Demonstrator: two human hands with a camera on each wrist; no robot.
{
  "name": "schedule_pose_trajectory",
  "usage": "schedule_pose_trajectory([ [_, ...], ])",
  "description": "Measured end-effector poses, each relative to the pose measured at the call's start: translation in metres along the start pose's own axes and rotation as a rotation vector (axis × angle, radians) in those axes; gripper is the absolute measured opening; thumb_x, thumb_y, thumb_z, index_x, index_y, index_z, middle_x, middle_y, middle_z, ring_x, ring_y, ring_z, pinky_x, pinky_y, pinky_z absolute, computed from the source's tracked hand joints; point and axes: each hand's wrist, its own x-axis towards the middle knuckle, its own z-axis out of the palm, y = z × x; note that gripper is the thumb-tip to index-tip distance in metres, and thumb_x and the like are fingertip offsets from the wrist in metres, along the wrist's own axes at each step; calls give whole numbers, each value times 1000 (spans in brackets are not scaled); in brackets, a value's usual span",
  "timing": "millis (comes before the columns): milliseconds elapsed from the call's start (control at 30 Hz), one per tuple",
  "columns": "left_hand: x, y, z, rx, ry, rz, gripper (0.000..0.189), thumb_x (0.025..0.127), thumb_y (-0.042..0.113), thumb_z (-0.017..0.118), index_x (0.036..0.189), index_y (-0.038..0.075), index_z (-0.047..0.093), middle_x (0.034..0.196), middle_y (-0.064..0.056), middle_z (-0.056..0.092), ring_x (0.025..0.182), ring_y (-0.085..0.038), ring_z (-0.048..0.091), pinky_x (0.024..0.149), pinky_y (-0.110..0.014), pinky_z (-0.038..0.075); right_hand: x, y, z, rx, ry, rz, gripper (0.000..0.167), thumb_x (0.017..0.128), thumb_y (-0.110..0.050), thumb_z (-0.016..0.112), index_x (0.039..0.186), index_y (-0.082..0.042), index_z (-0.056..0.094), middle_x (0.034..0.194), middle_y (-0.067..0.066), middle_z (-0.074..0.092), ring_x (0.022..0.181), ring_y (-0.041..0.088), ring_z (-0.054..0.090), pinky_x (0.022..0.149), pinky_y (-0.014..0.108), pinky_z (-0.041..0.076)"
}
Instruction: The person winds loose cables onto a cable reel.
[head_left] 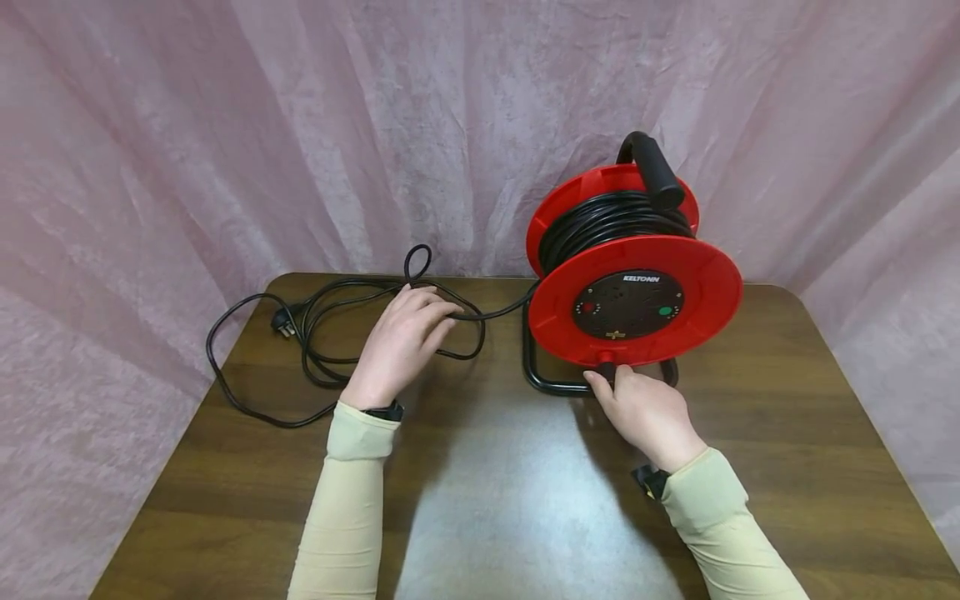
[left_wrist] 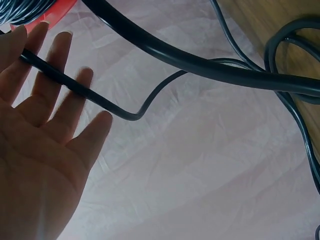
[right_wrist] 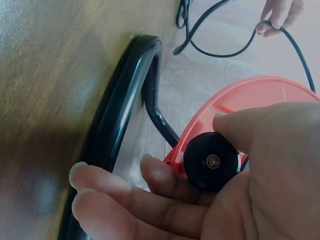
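Observation:
A red cable reel stands on its black tubular stand at the right of the table, with black cable wound round its drum. My left hand pinches the loose cable between thumb and index finger; in the left wrist view, the cable runs across the other, nearly straight fingers. Down at the reel's lower rim, my right hand grips the black crank knob between thumb and index finger. Its remaining fingers extend loosely beside the stand.
Loose cable loops spread over the table's back left, one hanging past its edge. Among them lies a black plug. The reel's carrying handle rises on top. Behind the wooden table hangs a pink curtain.

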Motion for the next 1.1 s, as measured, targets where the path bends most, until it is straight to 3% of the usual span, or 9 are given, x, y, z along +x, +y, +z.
schedule_pose_trajectory([
  [133,0,-1,2,-1,2,5,20,101,21,68,119,16,75,111,-2,67,121,-24,57,122,-50,21,-1,-1,2,6,-47,29,51,104,-45,54,74,-3,53,55,9,52,49,34,57,42,45,42],
  [400,5,5,4,18,-30,25,32,103,22,65,134,21,70,105,-2,67,105,-24,60,122,-48,21,-4,-7,5,16,-123,71,54,104,-52,50,81,-3,54,55,5,51,50,31,57,44,45,43],
  [500,7,7,5,13,-28,20,33,104,22,63,136,20,68,105,-2,67,106,-25,59,118,-46,29,-1,-11,6,27,-110,64,53,103,-51,51,81,-4,53,56,5,52,52,33,59,45,46,44],
  [667,7,7,7,-2,-2,-1,24,105,21,62,126,15,72,116,-3,68,117,-27,57,108,-44,39,5,-21,10,26,-93,61,55,102,-56,52,77,-6,53,55,4,51,51,33,58,44,46,42],
  [833,7,5,10,-16,14,-1,24,105,20,61,127,15,70,118,-4,69,121,-26,57,116,-42,33,9,-29,12,6,-64,48,55,102,-53,53,72,-8,50,52,3,47,49,31,55,42,43,40],
  [1000,7,4,12,-11,37,-39,22,105,18,61,124,13,71,125,-5,66,120,-27,57,110,-44,38,13,-36,12,9,-37,33,53,102,-50,56,69,-9,49,52,3,46,48,31,54,41,42,41],
  [1100,6,2,14,-6,51,-30,19,105,18,62,119,11,72,125,-6,67,121,-28,57,111,-45,38,15,-41,12,27,-28,33,53,101,-51,56,69,-9,50,52,3,47,50,31,56,41,42,41],
])
